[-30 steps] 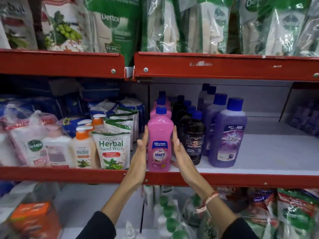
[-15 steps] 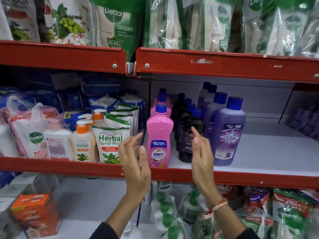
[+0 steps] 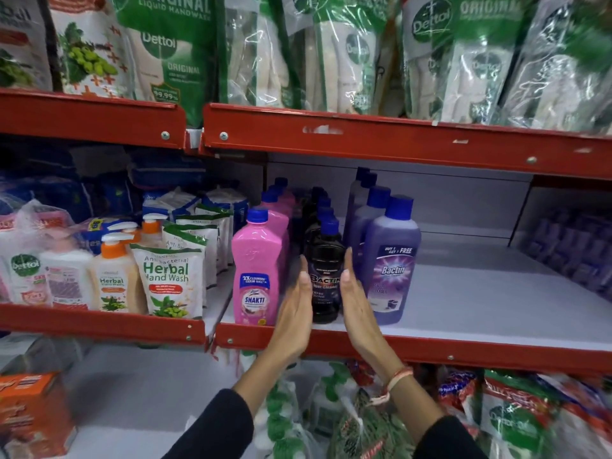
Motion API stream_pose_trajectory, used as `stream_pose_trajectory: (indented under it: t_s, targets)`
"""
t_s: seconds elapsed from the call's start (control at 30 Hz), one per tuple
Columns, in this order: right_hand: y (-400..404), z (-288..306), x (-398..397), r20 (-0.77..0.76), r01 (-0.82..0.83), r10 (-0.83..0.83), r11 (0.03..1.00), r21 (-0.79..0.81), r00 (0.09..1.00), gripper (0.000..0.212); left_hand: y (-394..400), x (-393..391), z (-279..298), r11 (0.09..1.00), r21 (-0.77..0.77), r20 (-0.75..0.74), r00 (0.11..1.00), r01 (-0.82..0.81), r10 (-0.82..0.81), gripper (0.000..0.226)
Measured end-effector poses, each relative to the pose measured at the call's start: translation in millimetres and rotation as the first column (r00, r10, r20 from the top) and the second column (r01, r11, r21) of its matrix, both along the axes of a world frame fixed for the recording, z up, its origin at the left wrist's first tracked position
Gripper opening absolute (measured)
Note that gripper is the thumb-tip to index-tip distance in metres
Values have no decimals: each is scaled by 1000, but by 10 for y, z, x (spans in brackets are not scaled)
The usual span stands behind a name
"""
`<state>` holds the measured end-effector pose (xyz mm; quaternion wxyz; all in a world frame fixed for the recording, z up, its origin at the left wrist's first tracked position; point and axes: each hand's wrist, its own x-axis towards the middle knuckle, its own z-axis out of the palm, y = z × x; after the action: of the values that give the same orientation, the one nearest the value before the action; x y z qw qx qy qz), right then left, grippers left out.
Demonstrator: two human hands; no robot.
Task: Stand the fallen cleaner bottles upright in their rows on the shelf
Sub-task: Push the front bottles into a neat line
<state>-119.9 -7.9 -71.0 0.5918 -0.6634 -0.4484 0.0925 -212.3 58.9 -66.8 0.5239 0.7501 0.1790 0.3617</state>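
Three rows of blue-capped cleaner bottles stand upright on the white middle shelf (image 3: 480,303). The pink Shakti bottle (image 3: 256,276) leads the left row. A black Bactin bottle (image 3: 326,256) leads the middle row and a purple Bactin bottle (image 3: 390,270) leads the right row. My left hand (image 3: 294,306) lies flat against the black bottle's left side. My right hand (image 3: 356,299) lies flat against its right side. The bottle is pressed between the two palms at the shelf's front edge. I see no bottle lying down.
Herbal hand wash pouches (image 3: 169,283) and pump bottles (image 3: 112,276) fill the shelf section to the left. Dettol refill packs (image 3: 165,51) hang over the red upper shelf lip (image 3: 364,140). Bare white board lies right of the purple row. An orange box (image 3: 33,415) sits lower left.
My hands left the pink bottle, lifted away open, then moved right and closed flat around the front black bottle. The view moved closer to the shelf.
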Motion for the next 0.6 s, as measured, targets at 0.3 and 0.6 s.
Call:
stream_pose_trajectory:
  t_s: [0.3,0.6]
  targets:
    - [-316,-15,-171,92,-18,26,996,-87,995,50,-154,-162,-171,975,133,-32,982,-178,184,70]
    - [-394,5,-126,127,-47,61,993,-106,990,49,-161,-244,-195,974,93,19,979,-206,205,72]
